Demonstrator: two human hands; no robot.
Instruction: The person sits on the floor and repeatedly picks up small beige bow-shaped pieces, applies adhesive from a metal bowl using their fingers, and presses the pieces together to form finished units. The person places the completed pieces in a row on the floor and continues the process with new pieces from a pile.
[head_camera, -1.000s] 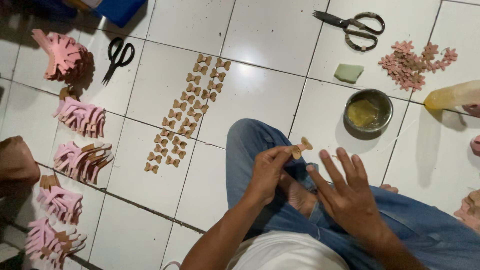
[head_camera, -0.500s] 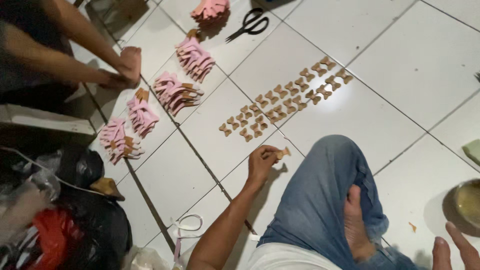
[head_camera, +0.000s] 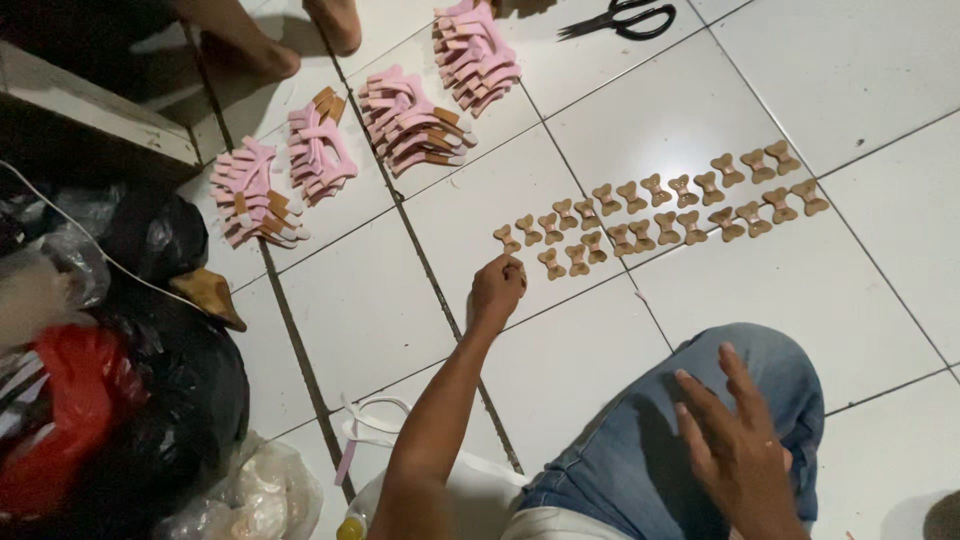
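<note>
The left hand (head_camera: 497, 288), fingers curled downward, is reaching to the lower-left end of two neat rows of small tan bow-shaped cutouts (head_camera: 660, 210) on the white tiled floor (head_camera: 860, 300) mid-frame; whether it is pinching one I cannot tell. The right hand (head_camera: 735, 450) is resting with fingers spread, holding nothing, on a denim knee (head_camera: 640, 440) at lower right.

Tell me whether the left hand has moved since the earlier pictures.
Yes. The left hand has gone from above the jeans-clad knee out to the white tiled floor, and now sits at the near end of the rows of tan bow pieces.
</note>
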